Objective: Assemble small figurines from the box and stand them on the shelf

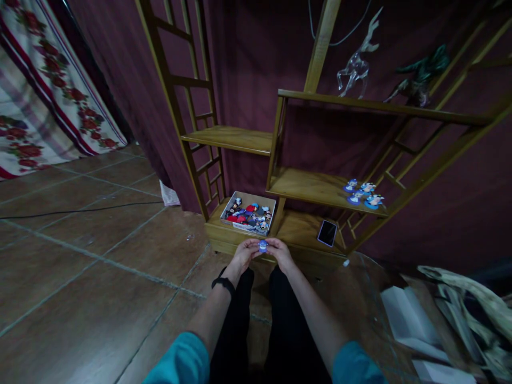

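Observation:
Between the fingertips of both hands is a small blue-and-white figurine, held in front of the shelf unit. My left hand pinches it from the left, and a dark band circles that wrist. From the right, my right hand pinches the same figurine. Just beyond the hands, a shallow cardboard box full of mixed small figurines, several with red parts, rests on the low shelf. Several blue-and-white figurines stand grouped at the right end of the middle shelf.
A tablet lies on the bottom shelf at right. On the top shelf stand a clear deer figure and a dark green statue. White boxes sit on the floor at right. A black cable crosses the tiles at left.

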Demonstrator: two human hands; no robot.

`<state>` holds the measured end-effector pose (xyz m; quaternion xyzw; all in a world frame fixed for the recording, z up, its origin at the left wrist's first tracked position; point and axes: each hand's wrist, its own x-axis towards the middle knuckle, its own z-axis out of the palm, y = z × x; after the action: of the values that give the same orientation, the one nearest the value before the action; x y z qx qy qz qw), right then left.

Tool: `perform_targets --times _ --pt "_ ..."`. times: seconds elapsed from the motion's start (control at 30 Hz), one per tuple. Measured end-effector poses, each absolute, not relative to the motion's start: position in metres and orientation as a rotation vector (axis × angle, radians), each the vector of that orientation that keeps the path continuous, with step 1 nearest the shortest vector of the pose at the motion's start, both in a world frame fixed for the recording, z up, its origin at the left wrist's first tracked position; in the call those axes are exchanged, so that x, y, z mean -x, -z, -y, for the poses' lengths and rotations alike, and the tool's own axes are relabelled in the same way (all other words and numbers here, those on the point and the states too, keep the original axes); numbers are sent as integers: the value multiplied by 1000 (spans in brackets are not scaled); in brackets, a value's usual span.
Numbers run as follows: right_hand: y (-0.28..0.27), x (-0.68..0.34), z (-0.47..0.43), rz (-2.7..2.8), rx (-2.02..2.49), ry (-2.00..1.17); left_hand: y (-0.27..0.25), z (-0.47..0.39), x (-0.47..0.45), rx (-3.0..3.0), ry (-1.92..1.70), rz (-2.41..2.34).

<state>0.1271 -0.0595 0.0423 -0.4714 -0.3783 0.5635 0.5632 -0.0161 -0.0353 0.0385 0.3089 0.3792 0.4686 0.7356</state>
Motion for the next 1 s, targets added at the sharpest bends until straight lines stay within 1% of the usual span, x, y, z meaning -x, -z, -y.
perform_targets --times 0.33,0.67,0.8,1.0 --pt "-36 -127 52 944 1033 -1299 -42 36 19 -705 -1081 -833" --pt "-40 -135 52 1125 1062 -1211 -46 34 25 -786 -994 -785" --pt "-43 -136 54 1079 1080 -1287 -43 30 24 -803 -943 -845" --pt "-41 -136 51 910 1111 -1483 -38 26 21 -769 -925 -904"
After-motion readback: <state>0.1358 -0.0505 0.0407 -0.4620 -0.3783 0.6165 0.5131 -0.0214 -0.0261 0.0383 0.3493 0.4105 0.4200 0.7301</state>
